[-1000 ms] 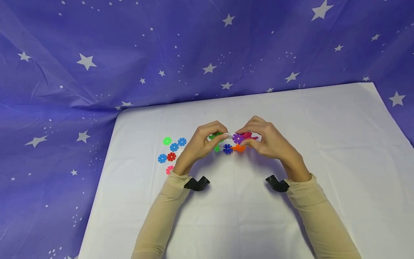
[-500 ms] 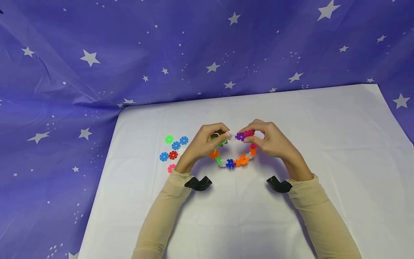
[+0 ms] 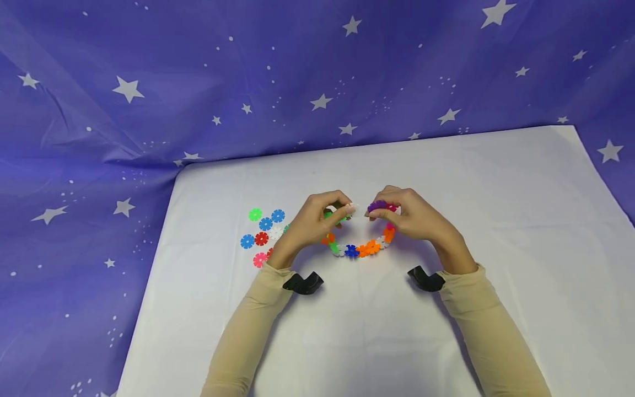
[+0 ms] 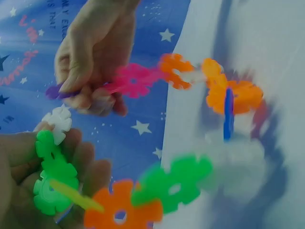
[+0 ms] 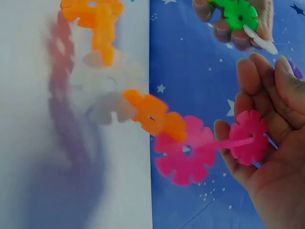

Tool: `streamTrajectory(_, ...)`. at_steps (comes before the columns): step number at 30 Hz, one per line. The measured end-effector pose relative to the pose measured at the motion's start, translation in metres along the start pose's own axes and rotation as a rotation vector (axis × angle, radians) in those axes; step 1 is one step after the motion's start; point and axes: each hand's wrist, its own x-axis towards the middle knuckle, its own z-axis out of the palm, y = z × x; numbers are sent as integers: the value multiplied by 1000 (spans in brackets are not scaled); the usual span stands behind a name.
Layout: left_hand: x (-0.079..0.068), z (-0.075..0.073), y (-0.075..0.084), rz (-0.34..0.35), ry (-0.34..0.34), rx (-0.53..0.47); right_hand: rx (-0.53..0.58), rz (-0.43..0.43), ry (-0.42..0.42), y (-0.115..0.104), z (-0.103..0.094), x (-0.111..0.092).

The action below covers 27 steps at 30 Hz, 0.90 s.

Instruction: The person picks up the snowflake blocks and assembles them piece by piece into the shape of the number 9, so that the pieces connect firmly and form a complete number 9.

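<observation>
Above the cloth (image 3: 496,220), a chain (image 3: 359,249) of discs is held in a U, its white end pinched by the left hand (image 3: 310,226) at 9 o'clock and its purple end by the right hand (image 3: 414,218) at 3 o'clock, a small gap being left between them.

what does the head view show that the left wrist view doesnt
Only the head view shows the loose flat plastic snowflake discs lying on the white cloth-covered table beside the left hand, both beige sleeves, and the whole hanging curve of linked discs. Only the left wrist view shows, close up, the white disc at the left fingertips and the purple disc pinched in the right hand, with a gap between them. Both show the two hands holding the multicoloured snowflake-disc chain by its ends.
</observation>
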Motion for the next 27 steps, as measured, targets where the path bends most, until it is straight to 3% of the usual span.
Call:
streamTrajectory(6,1,-7,-3,-20,23,-28,-23,44,-28,3,-1,0)
streamTrajectory(16,5,2,-1,18,-14,-58,-60,37,-127,-4,5,4)
streamTrajectory(20,4,2,-1,3,-3,-49,-92,7,-85,-3,5,4)
streamTrajectory(27,3,1,-3,-7,7,-42,-102,-131,33,2,6,4)
